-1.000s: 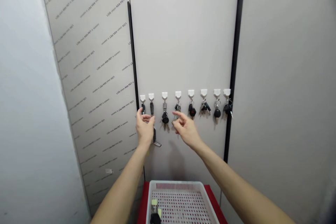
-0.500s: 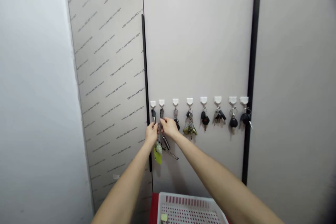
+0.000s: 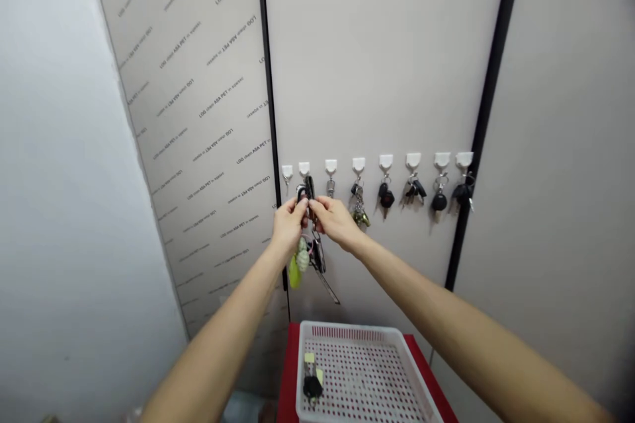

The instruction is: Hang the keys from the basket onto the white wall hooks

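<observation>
My left hand (image 3: 289, 226) is closed on a set of keys with a black and silver clip (image 3: 300, 192) at its top. A yellow-green tag (image 3: 294, 273) and a pale green charm (image 3: 302, 256) dangle beneath it. Close beside it, my right hand (image 3: 338, 219) pinches a second set of keys with a dark clip (image 3: 310, 186); a dark fob (image 3: 319, 256) and a long strap (image 3: 328, 287) hang below. Both clips are just under the second white hook (image 3: 304, 168); whether either touches it I cannot tell. No keys hang on the leftmost hook (image 3: 287, 172).
Several more white hooks run rightward along the pale door, holding car keys (image 3: 385, 197) and other bunches. Black handle strips (image 3: 270, 99) edge the door. Below, a white perforated basket (image 3: 364, 330) on a red surface (image 3: 289, 370) contains tagged keys (image 3: 312, 385).
The left key set has moved right from below the leftmost hook, and both hands are now closer together. My view has tilted down, showing more of the basket.
</observation>
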A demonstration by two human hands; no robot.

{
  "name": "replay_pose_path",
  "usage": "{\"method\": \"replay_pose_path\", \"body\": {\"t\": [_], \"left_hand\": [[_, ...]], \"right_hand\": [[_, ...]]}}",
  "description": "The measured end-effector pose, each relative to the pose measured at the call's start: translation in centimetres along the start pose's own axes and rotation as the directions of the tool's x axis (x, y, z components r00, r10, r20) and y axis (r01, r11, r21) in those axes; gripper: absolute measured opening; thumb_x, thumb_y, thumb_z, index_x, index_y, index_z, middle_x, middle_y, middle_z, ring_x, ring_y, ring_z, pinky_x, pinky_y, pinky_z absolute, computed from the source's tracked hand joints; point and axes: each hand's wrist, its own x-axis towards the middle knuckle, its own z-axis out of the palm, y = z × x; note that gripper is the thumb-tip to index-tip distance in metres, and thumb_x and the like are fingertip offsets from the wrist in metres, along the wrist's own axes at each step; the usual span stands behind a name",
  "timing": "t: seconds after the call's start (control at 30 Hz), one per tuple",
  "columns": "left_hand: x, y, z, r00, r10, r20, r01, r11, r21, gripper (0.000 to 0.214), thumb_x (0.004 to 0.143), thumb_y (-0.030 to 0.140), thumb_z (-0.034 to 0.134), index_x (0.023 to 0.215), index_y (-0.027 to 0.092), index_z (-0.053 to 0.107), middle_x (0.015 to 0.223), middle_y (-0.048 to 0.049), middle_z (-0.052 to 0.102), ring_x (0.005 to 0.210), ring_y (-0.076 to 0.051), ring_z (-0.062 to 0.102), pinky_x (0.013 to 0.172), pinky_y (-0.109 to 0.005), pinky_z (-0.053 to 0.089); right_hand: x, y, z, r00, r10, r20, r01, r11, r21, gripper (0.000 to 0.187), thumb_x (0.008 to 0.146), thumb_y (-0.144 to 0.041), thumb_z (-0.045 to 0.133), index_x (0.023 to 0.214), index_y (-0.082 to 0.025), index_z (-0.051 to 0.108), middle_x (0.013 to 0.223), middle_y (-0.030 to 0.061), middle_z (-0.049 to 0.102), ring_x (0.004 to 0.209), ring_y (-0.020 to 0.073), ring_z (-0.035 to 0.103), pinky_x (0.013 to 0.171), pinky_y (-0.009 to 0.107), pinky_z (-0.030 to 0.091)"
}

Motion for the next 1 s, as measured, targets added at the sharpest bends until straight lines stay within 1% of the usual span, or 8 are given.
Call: {"method": "replay_pose_path", "body": {"t": [0.1, 0.23, 0.4, 0.57, 0.73, 0.83, 0.93, 1.0], "left_hand": [[-3.7, -2.9, 1.0, 0.992, -0.124, 0.006, 0.123, 0.991, 0.054, 0.023, 0.058, 0.035, 0.048, 0.056, 0.013, 0.043, 0.041, 0.0072, 0.035, 0.036, -0.002, 0.031, 0.037, -0.015, 0.023], [-8.2, -7.4, 1.9, 0.953, -0.298, 0.050, 0.292, 0.951, 0.096, 0.026, 0.057, 0.039, 0.048, 0.057, 0.013, 0.045, 0.041, 0.0073, 0.033, 0.036, -0.003, 0.030, 0.037, -0.016, 0.022], [-11.5, -11.0, 1.9, 0.899, -0.425, 0.111, 0.409, 0.902, 0.136, 0.030, 0.056, 0.040, 0.048, 0.065, 0.011, 0.049, 0.042, 0.0066, 0.035, 0.038, -0.003, 0.030, 0.038, -0.016, 0.023], [-12.6, -11.7, 0.2, 0.880, -0.469, 0.074, 0.449, 0.873, 0.193, 0.031, 0.058, 0.040, 0.046, 0.071, 0.011, 0.048, 0.048, 0.0044, 0.040, 0.041, -0.005, 0.034, 0.040, -0.017, 0.028], [-12.8, -12.0, -2.5, 0.928, -0.373, 0.027, 0.335, 0.862, 0.380, 0.024, 0.056, 0.033, 0.051, 0.066, 0.011, 0.051, 0.058, 0.0006, 0.051, 0.056, -0.010, 0.044, 0.053, -0.020, 0.035], [-13.4, -13.1, -4.0, 0.915, -0.403, -0.017, 0.366, 0.812, 0.455, 0.024, 0.053, 0.030, 0.053, 0.067, 0.011, 0.053, 0.061, -0.0014, 0.055, 0.061, -0.014, 0.048, 0.058, -0.023, 0.037], [-14.2, -14.4, -5.1, 0.898, -0.440, -0.017, 0.397, 0.793, 0.462, 0.025, 0.054, 0.029, 0.052, 0.069, 0.010, 0.054, 0.065, -0.0036, 0.058, 0.065, -0.016, 0.050, 0.063, -0.025, 0.037], [-14.3, -14.5, -5.8, 0.892, -0.451, -0.021, 0.407, 0.783, 0.471, 0.029, 0.054, 0.030, 0.051, 0.075, 0.010, 0.053, 0.071, -0.0057, 0.058, 0.070, -0.018, 0.051, 0.066, -0.026, 0.038]], "right_hand": [[-3.9, 2.8, -0.9, 0.991, 0.112, 0.068, -0.114, 0.993, 0.029, 0.023, 0.068, -0.033, 0.035, 0.052, -0.016, 0.037, 0.038, -0.0072, 0.036, 0.031, 0.0038, 0.034, 0.032, 0.015, 0.026], [-9.0, 7.3, -1.8, 0.952, 0.279, 0.129, -0.284, 0.959, 0.020, 0.024, 0.067, -0.035, 0.036, 0.052, -0.016, 0.037, 0.040, -0.0075, 0.034, 0.031, 0.0036, 0.033, 0.032, 0.016, 0.026], [-13.3, 10.9, -1.2, 0.927, 0.348, 0.141, -0.354, 0.935, 0.015, 0.026, 0.068, -0.039, 0.036, 0.059, -0.015, 0.043, 0.042, -0.0069, 0.034, 0.034, 0.0042, 0.031, 0.034, 0.016, 0.026], [-14.3, 12.1, 1.3, 0.921, 0.359, 0.152, -0.367, 0.930, 0.026, 0.027, 0.070, -0.036, 0.032, 0.062, -0.014, 0.045, 0.045, -0.0051, 0.037, 0.037, 0.0054, 0.033, 0.036, 0.017, 0.028], [-14.6, 12.5, 4.3, 0.971, 0.231, 0.057, -0.215, 0.955, -0.202, 0.024, 0.070, -0.023, 0.031, 0.055, -0.014, 0.048, 0.053, 0.0002, 0.046, 0.051, 0.0093, 0.042, 0.050, 0.020, 0.033], [-15.7, 12.9, 5.9, 0.970, 0.212, 0.116, -0.180, 0.956, -0.233, 0.023, 0.068, -0.015, 0.031, 0.057, -0.014, 0.052, 0.061, 0.0030, 0.053, 0.059, 0.0111, 0.046, 0.056, 0.021, 0.034], [-16.1, 13.1, 6.0, 0.962, 0.197, 0.188, -0.154, 0.963, -0.221, 0.022, 0.067, -0.015, 0.033, 0.064, -0.014, 0.055, 0.064, 0.0032, 0.055, 0.061, 0.0114, 0.048, 0.058, 0.021, 0.036], [-15.0, 12.5, 4.3, 0.976, 0.171, 0.136, -0.133, 0.958, -0.253, 0.020, 0.066, -0.018, 0.036, 0.071, -0.014, 0.056, 0.068, 0.0040, 0.055, 0.062, 0.0120, 0.048, 0.059, 0.023, 0.037]]}}
